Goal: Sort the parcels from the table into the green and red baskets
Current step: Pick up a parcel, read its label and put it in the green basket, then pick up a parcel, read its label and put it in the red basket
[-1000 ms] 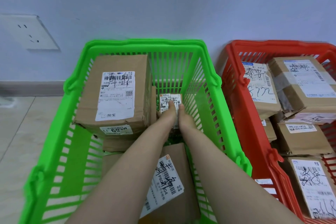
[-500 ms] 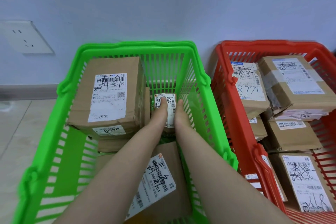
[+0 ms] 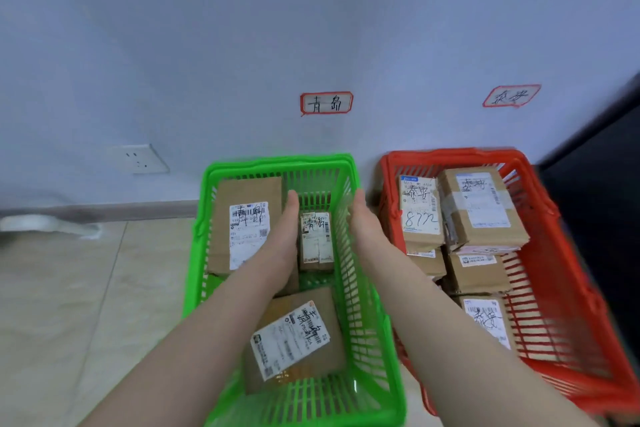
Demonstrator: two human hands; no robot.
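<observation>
A small brown parcel [image 3: 316,242] with a white label lies in the green basket [image 3: 369,322], between a large parcel [image 3: 246,225] on the left and another parcel [image 3: 298,340] nearer to me. My left hand [image 3: 287,236] and my right hand [image 3: 365,222] hover above the basket on either side of the small parcel, fingers straight, holding nothing. The red basket [image 3: 540,288] on the right holds several labelled brown parcels [image 3: 481,208].
Both baskets stand on a tiled floor against a pale wall. Two red-framed handwritten labels [image 3: 326,103] are stuck on the wall, one above each basket. A wall socket [image 3: 140,159] is at the left. A dark object [image 3: 602,211] stands right of the red basket.
Both hands let go of the small parcel, which now lies in the green basket. They rose and spread apart. The view pulled back and up.
</observation>
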